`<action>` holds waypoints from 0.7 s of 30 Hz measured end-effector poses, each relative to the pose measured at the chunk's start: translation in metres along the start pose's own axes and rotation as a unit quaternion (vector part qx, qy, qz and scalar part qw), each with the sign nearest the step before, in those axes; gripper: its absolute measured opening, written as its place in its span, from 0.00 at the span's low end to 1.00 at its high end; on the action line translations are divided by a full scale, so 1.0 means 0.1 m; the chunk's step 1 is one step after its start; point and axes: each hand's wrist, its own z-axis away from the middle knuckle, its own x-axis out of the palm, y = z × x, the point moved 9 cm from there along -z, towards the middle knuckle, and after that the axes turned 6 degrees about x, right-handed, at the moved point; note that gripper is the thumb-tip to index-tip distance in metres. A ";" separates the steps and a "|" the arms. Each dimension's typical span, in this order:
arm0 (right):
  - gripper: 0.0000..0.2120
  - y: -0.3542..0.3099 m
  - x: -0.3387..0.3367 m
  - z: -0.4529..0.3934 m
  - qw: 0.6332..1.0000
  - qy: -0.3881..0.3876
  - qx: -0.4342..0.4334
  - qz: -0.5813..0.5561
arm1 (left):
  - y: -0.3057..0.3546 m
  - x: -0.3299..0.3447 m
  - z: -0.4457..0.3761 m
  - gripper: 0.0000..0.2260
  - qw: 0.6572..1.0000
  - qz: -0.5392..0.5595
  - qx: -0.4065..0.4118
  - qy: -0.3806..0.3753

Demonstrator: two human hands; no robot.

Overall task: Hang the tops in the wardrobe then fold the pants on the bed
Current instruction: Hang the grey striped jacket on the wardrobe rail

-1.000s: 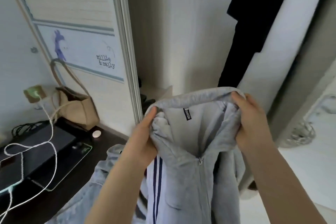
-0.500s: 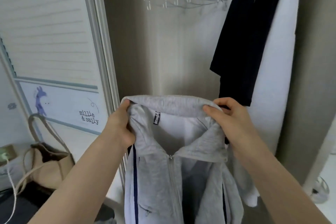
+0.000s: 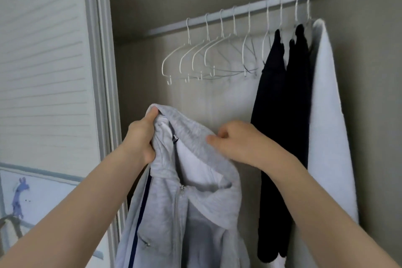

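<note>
In the open wardrobe (image 3: 217,98), we face a rail (image 3: 239,12) that slopes up to the right across the recess. To the left stands the slatted door (image 3: 43,61). At the right end of the rail hang a white towel (image 3: 326,126) and two dark garments (image 3: 280,126), pressed close together. Left of these, several bare white wire hangers (image 3: 195,56) dangle in a loose row.

Below the hangers, we hold the task's thing, a grey zip top (image 3: 195,213) with a navy stripe down its side; it hangs in front of the recess and is not yet on any hanger. Our left hand (image 3: 141,139) is clenched on a bunch of the collar at its left end and carries the weight. Our right hand (image 3: 237,143) lies on the collar's right edge with its fingers loosely curled; whether it pinches the cloth or only touches it, we cannot tell.

We judge the step in hand to be fetching a hanger. To do it well, we would keep the left grip firm and high so the collar stays open, free the right hand, and lift one of the leftmost hangers straight up off the rail, since its neighbours overlap and may tangle. Feeding one shoulder arm into the neck at a time should prevent stretching the collar.
</note>
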 end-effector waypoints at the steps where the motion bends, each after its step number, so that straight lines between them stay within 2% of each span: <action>1: 0.20 -0.11 -0.15 -0.09 1.000 0.025 -0.008 -0.003 | 0.03 0.04 -0.04 0.18 1.000 -0.008 0.005 -0.003; 3: 0.18 -0.33 -0.64 -0.36 0.991 0.126 -0.037 -0.037 | 0.10 0.17 -0.16 0.19 0.999 -0.025 0.018 -0.012; 6: 0.12 -0.60 -1.35 -0.70 0.956 0.277 -0.074 -0.066 | 0.14 0.30 -0.29 0.20 0.999 -0.041 0.029 -0.015; 8: 0.09 -0.70 -1.65 -0.90 0.937 0.337 -0.083 -0.040 | 0.15 0.36 -0.36 0.19 0.998 -0.045 0.035 -0.017; 10: 0.06 -0.77 -1.80 -1.14 0.923 0.374 -0.086 0.035 | 0.16 0.39 -0.43 0.17 0.997 -0.054 0.043 -0.016; 14: 0.16 -0.65 -1.93 -1.75 0.911 0.360 -0.017 0.199 | 0.15 0.42 -0.57 0.15 0.994 -0.086 0.058 -0.022; 18: 0.20 -0.19 -2.00 -2.10 0.931 0.287 0.121 0.190 | 0.15 0.40 -0.64 0.16 0.986 -0.142 0.087 -0.031; 21: 0.21 -0.07 -1.98 -2.20 0.941 0.264 0.129 0.168 | 0.16 0.39 -0.67 0.17 0.979 -0.170 0.106 -0.031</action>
